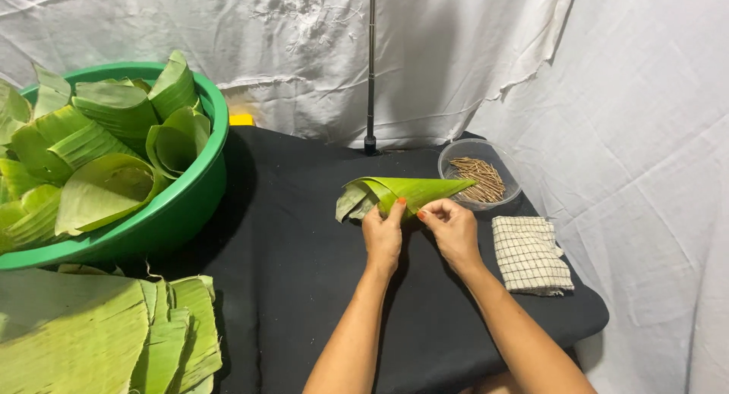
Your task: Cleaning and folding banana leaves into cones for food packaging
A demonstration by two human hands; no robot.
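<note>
Leaf cone (410,192): green leaf rolled to a point, tip aimed right toward the bowl, held just above the black table (304,288); its lower edge is hidden behind both hands.
Left hand (383,233): fingers pinched shut on the cone's wide end; fingertips hidden by the leaf.
Right hand (453,228): thumb and fingers closed on the cone's middle seam.
Clear bowl (480,174): holds thin brown sticks, too small to tell apart.
Checked cloth (530,253): folded, near the right hand.
Green basin (178,204): full of finished cones, cut off at left.
Flat leaves (99,333): stacked, cut off at bottom left.
</note>
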